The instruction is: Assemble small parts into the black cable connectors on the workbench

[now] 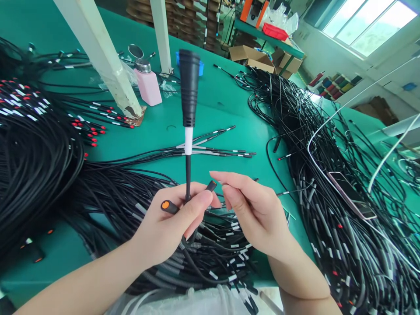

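My left hand [170, 225] is closed round a black cable and holds it upright. The cable ends at the top in a thick black connector [189, 87] with a white sleeve [188, 141] below it. An orange-tipped plug [168, 206] and another small black plug [211, 186] stick out from the same hand. My right hand [252, 210] is just to the right, fingers curled in a pinch close to the small black plug. What it pinches is too small to make out. Both hands hover over a bundle of black cables [210, 253] on the green table [213, 100].
Large heaps of black cables lie at the left [29, 157] and right [328, 175]. A phone [352, 194] rests on the right heap. A pink pump bottle [147, 83] stands beside a white post [101, 57]. A few loose cables [213, 148] lie mid-table. Cardboard boxes [256, 57] sit beyond.
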`<control>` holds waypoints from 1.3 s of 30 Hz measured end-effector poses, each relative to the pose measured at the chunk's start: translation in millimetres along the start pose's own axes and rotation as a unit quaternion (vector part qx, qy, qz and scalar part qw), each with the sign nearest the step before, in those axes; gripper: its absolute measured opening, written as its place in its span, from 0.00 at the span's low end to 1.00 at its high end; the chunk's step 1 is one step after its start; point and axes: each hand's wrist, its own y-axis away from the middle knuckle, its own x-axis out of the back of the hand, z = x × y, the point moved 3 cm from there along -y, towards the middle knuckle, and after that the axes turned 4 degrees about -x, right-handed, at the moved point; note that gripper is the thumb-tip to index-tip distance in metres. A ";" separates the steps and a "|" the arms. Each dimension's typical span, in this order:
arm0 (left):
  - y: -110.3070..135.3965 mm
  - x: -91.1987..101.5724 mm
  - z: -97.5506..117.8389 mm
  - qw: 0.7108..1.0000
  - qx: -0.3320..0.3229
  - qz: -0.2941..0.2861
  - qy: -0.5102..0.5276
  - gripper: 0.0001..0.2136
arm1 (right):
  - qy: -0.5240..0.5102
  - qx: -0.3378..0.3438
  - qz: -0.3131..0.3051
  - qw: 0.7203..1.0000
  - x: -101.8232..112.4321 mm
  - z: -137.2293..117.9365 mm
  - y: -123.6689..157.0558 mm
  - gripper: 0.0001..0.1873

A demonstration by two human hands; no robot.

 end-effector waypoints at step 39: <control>-5.0 1.8 -4.6 1.000 -0.003 -0.028 0.009 0.07 | 0.070 -0.028 -0.006 0.997 0.3 -3.3 5.8 0.17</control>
